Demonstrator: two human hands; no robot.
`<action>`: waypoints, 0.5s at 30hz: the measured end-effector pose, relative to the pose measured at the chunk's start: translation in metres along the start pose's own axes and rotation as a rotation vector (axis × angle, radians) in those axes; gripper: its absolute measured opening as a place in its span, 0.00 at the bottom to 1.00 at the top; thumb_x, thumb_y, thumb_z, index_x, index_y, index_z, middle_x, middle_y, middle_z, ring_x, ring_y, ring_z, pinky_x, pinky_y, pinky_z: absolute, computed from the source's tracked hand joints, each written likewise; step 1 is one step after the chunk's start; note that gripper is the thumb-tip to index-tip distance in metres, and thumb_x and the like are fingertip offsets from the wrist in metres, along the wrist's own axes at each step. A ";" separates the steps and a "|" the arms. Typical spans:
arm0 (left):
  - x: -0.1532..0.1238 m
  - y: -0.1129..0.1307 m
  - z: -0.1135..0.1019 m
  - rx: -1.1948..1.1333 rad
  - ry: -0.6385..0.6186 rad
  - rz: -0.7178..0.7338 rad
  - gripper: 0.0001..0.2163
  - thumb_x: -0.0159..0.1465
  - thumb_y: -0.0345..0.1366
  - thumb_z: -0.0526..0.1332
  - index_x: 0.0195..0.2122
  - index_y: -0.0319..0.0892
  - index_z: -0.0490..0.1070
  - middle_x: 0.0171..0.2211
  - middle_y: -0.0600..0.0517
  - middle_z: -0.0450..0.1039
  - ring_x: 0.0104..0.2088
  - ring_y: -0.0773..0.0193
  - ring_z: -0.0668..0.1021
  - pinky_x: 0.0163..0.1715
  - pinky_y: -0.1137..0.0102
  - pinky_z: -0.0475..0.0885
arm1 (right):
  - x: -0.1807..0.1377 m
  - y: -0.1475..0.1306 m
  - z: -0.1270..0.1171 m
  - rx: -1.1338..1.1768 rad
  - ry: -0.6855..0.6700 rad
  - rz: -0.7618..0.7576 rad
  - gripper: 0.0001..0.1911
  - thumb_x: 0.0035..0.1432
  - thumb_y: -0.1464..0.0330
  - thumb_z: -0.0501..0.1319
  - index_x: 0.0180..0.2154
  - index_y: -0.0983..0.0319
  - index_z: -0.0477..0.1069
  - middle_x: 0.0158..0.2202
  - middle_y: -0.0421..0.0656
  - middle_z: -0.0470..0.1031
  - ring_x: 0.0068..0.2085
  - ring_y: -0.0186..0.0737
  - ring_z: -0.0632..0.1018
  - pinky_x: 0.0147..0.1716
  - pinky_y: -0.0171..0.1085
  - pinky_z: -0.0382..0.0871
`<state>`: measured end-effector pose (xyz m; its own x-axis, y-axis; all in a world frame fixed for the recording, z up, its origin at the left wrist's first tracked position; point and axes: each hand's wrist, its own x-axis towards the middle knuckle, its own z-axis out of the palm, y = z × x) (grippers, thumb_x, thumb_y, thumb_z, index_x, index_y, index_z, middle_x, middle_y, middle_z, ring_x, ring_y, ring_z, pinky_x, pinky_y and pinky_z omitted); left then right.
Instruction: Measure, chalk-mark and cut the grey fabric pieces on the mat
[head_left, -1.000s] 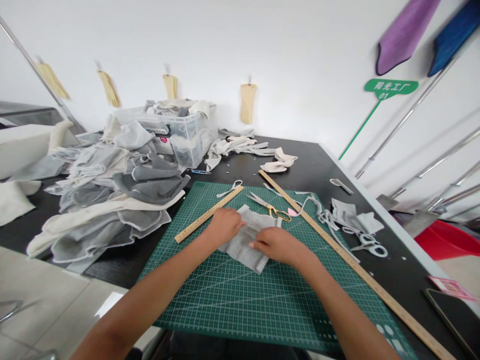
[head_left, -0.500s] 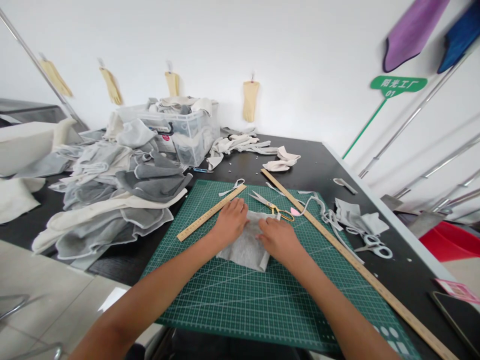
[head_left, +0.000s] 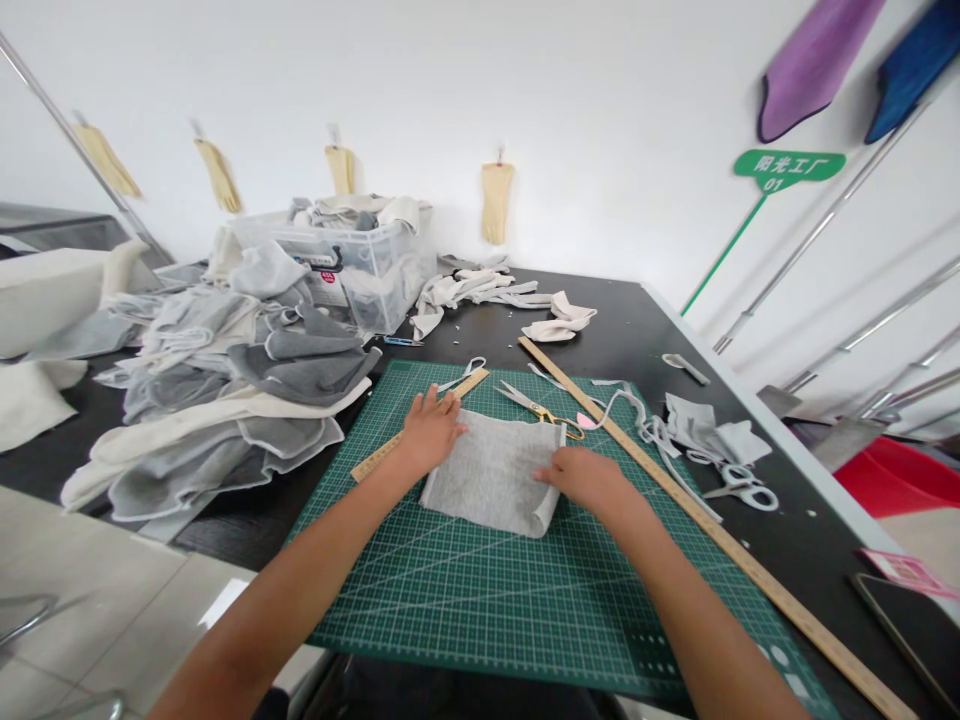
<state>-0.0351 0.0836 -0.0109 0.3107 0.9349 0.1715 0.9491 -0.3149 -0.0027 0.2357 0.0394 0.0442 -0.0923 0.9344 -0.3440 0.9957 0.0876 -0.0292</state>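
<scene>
A roughly rectangular piece of grey fabric (head_left: 495, 475) lies on the green cutting mat (head_left: 480, 610), its lower right corner curled up. My left hand (head_left: 431, 430) rests at the fabric's upper left corner, fingers spread and partly over a short wooden ruler (head_left: 469, 382). At the right edge of the fabric, my right hand (head_left: 585, 475) has its fingers bent together on the cloth. Gold-handled scissors (head_left: 541, 408) lie with blades apart just beyond the fabric's top edge.
A long wooden ruler (head_left: 675, 485) crosses the mat's right side. White-handled scissors (head_left: 742, 488), fabric scraps (head_left: 712, 430) and a phone (head_left: 904, 635) lie to the right. Heaped grey cloths (head_left: 225, 400) and a clear plastic bin (head_left: 375, 270) stand left.
My hands have moved apart, the left one leftward to the fabric's corner and the right one to its right edge. More of the grey fabric now shows, spread flatter.
</scene>
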 end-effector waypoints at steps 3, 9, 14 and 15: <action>0.003 -0.010 0.001 0.032 -0.008 -0.028 0.22 0.71 0.41 0.53 0.65 0.47 0.64 0.70 0.44 0.56 0.70 0.38 0.53 0.65 0.44 0.53 | 0.002 0.017 -0.005 0.013 -0.041 0.035 0.17 0.58 0.53 0.64 0.37 0.59 0.77 0.41 0.49 0.81 0.42 0.52 0.81 0.37 0.42 0.69; 0.005 -0.022 -0.004 0.031 -0.021 -0.043 0.26 0.68 0.33 0.56 0.67 0.51 0.58 0.68 0.40 0.57 0.70 0.39 0.55 0.63 0.44 0.58 | 0.012 0.053 -0.004 0.038 -0.092 0.019 0.16 0.50 0.59 0.71 0.38 0.60 0.74 0.38 0.46 0.80 0.39 0.48 0.80 0.31 0.37 0.65; 0.006 -0.024 -0.011 -0.009 0.056 0.171 0.31 0.60 0.19 0.53 0.63 0.48 0.63 0.70 0.44 0.53 0.72 0.47 0.51 0.67 0.49 0.53 | 0.018 0.067 0.002 0.064 -0.098 -0.019 0.17 0.47 0.62 0.72 0.38 0.60 0.72 0.36 0.43 0.79 0.38 0.46 0.79 0.28 0.36 0.60; 0.006 -0.023 -0.012 -0.024 0.070 0.243 0.32 0.58 0.17 0.53 0.62 0.48 0.64 0.71 0.46 0.52 0.72 0.49 0.50 0.68 0.50 0.52 | 0.018 0.069 0.002 0.071 -0.102 -0.027 0.17 0.48 0.61 0.71 0.38 0.59 0.72 0.35 0.42 0.79 0.37 0.45 0.79 0.28 0.35 0.60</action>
<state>-0.0554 0.0942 0.0022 0.5245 0.8180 0.2362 0.8453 -0.5336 -0.0291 0.3029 0.0617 0.0340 -0.1223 0.8917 -0.4358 0.9908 0.0844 -0.1054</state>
